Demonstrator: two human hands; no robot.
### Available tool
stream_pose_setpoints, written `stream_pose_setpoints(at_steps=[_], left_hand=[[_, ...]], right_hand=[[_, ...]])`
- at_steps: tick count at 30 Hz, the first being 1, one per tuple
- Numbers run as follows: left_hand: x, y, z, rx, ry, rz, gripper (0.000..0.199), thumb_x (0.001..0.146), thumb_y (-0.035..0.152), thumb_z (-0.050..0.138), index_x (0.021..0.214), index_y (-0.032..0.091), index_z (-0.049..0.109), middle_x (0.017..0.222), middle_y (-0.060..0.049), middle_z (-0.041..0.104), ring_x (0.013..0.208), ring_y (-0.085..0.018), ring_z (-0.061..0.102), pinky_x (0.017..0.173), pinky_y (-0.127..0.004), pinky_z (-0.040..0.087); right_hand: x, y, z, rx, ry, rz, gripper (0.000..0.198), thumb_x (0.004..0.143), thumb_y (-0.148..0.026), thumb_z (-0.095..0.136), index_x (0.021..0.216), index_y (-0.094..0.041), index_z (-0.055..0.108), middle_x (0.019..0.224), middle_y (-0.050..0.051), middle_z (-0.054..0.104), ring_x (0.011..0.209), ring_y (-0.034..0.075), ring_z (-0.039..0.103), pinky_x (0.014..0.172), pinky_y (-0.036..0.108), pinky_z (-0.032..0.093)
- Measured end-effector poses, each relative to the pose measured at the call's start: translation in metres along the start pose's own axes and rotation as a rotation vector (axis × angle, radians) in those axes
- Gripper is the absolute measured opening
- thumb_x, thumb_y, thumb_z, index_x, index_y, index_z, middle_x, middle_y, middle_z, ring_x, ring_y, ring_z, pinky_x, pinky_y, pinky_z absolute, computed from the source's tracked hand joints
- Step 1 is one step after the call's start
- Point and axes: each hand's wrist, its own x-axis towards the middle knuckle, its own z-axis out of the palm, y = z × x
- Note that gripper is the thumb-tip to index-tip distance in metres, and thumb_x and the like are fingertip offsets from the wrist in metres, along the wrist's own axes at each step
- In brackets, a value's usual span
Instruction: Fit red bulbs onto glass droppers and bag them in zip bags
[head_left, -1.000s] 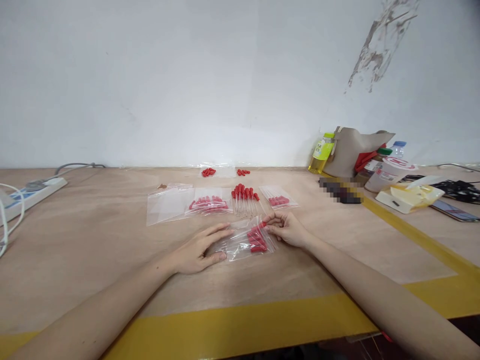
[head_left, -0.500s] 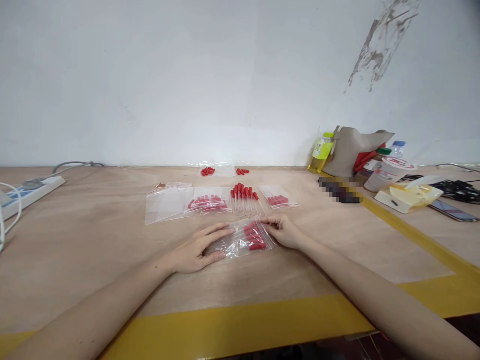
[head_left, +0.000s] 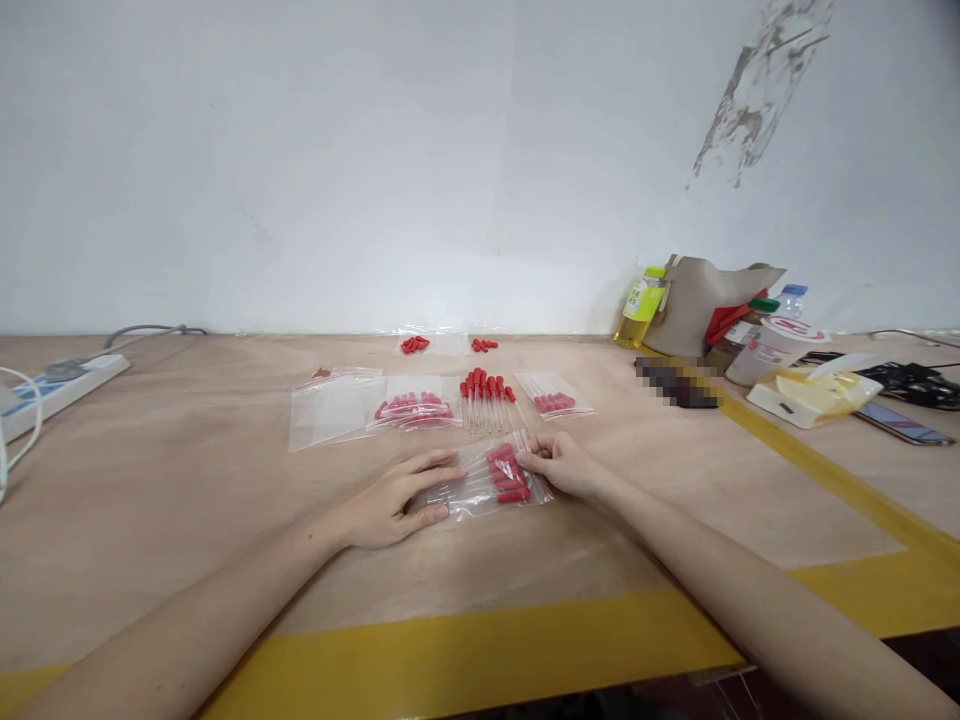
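A clear zip-lock bag (head_left: pixel 476 482) lies flat before me, holding several glass droppers whose red rubber bulbs (head_left: pixel 508 475) point right. My left hand (head_left: pixel 397 500) rests at the bag's left end, thumb and fingers spread, fingertips on the plastic. At the zip end on the right, my right hand (head_left: pixel 562 464) is closed, its thumb and fingertips pinching the bag's edge. Just beyond lie loose droppers (head_left: pixel 487 392) with red bulbs. Filled bags flank them: one bag on the left (head_left: pixel 414 405) and one bag on the right (head_left: pixel 556 396).
Flat plastic bags (head_left: pixel 330 410) lie further left. Red bulbs (head_left: pixel 414 345) sit by the wall. A power strip (head_left: pixel 67 395) is at the left edge. To the right stand a yellow-capped bottle (head_left: pixel 640 308), a cup (head_left: pixel 776 350), a tissue pack (head_left: pixel 814 393) and a phone (head_left: pixel 905 424).
My right hand's fingers have shifted slightly down and inward along the bag's zip edge. My left hand stays nearly in place.
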Motion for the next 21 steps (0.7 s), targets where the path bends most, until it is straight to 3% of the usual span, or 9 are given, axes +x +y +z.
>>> stream_pose_setpoints(at_steps=[3,5,8,11,14,16,21], left_hand=[[0.0,0.003,-0.001,-0.03,0.047,0.01,0.05,0.086,0.037,0.043,0.133,0.027,0.029,0.139,-0.004,0.03,0.126,-0.021,0.03,0.103,-0.038,0.029],[0.001,0.003,-0.003,-0.031,0.151,0.006,0.054,0.086,0.037,0.043,0.135,0.025,0.024,0.139,-0.004,0.03,0.126,-0.02,0.03,0.103,-0.038,0.028],[0.003,-0.011,-0.009,0.05,0.39,-0.083,0.049,0.087,0.037,0.041,0.133,0.023,0.029,0.136,-0.004,0.036,0.125,-0.02,0.031,0.105,-0.037,0.026],[0.0,-0.045,-0.018,0.209,0.556,-0.294,0.042,0.085,0.041,0.041,0.12,0.019,0.048,0.13,-0.005,0.044,0.122,-0.021,0.036,0.103,-0.035,0.029],[-0.009,-0.084,-0.027,0.366,0.549,-0.544,0.045,0.081,0.041,0.042,0.116,0.014,0.052,0.128,-0.01,0.045,0.122,-0.023,0.035,0.103,-0.036,0.028],[-0.015,-0.102,-0.032,0.404,0.476,-0.7,0.048,0.082,0.04,0.039,0.119,0.011,0.05,0.13,-0.011,0.043,0.124,-0.022,0.032,0.103,-0.036,0.025],[-0.024,-0.113,-0.042,0.411,0.34,-0.891,0.057,0.083,0.046,0.031,0.121,0.006,0.045,0.131,-0.018,0.04,0.124,-0.03,0.03,0.099,-0.044,0.026]], right_hand=[[-0.005,-0.007,-0.002,0.185,-0.078,0.026,0.023,0.067,-0.037,0.063,0.068,-0.015,0.055,0.05,-0.004,0.055,0.04,0.007,0.045,0.04,0.018,0.034],[-0.007,-0.014,-0.011,0.336,-0.067,0.007,0.018,0.068,-0.032,0.062,0.073,-0.016,0.057,0.058,-0.002,0.06,0.047,0.009,0.052,0.046,0.02,0.042],[-0.005,-0.026,-0.036,0.487,0.129,-0.046,0.007,0.072,-0.022,0.058,0.075,-0.015,0.059,0.069,0.002,0.065,0.056,0.011,0.059,0.053,0.021,0.048],[0.007,-0.035,-0.064,0.522,0.377,-0.131,0.009,0.077,-0.014,0.05,0.074,-0.015,0.058,0.063,0.001,0.063,0.053,0.009,0.058,0.051,0.018,0.048],[0.027,-0.037,-0.078,0.485,0.461,-0.203,0.012,0.077,-0.01,0.05,0.067,-0.015,0.054,0.054,-0.001,0.059,0.049,0.007,0.056,0.051,0.017,0.049],[0.042,-0.033,-0.075,0.472,0.504,-0.194,0.013,0.077,-0.01,0.048,0.066,-0.016,0.05,0.055,-0.001,0.058,0.05,0.007,0.056,0.052,0.017,0.05],[0.064,-0.008,-0.054,0.369,0.566,-0.093,0.009,0.075,-0.013,0.049,0.067,-0.017,0.048,0.058,-0.001,0.057,0.053,0.008,0.057,0.055,0.02,0.051]])
